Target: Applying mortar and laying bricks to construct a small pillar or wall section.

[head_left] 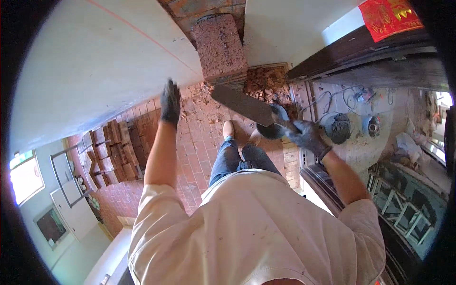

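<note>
My left hand (170, 103), in a dark glove, is raised beside the white wall with its fingers stretched out and nothing in it. My right hand (308, 137), also gloved, is closed round the handle of a trowel (242, 105). The trowel's long, dark blade points left, toward the foot of a reddish brick pier (221, 50). That pier stands between two white wall faces, its surface rough. Partly hidden under the trowel is a dark bucket (271, 131), near my feet. Broken brick rubble (268, 85) lies right of the pier.
Bricks are stacked (109, 156) on the paved floor (190, 166) at left. Beyond the door frame (327, 183) at right stand a bucket of dark mix (338, 128) and another bucket (372, 126), near loose cables (327, 102). A metal ladder (401, 209) lies lower right.
</note>
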Available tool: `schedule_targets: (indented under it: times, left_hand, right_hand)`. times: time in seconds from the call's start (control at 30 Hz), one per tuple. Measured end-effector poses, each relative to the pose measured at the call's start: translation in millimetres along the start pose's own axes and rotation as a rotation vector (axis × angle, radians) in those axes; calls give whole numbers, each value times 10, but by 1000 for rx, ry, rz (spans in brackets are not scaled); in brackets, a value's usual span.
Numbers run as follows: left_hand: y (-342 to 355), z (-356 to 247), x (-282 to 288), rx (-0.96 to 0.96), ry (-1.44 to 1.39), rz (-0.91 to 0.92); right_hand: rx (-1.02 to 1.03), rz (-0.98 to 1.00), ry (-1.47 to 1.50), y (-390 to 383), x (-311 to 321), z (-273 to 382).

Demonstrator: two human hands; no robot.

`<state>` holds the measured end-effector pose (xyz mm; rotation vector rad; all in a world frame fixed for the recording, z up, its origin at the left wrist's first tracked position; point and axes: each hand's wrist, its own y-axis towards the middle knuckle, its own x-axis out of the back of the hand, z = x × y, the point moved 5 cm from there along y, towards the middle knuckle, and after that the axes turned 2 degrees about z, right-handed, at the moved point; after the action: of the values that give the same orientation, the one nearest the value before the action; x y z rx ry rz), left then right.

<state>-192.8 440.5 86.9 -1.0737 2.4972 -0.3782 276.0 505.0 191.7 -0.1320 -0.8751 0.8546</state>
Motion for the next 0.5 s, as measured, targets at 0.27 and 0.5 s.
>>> schedule_targets:
  times: [0.27, 0.5]
  left_hand:
    - [-2508, 1624, 2499, 646, 205, -389]
    - [-4164, 2022, 3341, 869, 39, -821]
  right_hand:
    - [498, -21, -874, 1045, 848, 181]
    - [658, -112, -926, 1203, 700, 332]
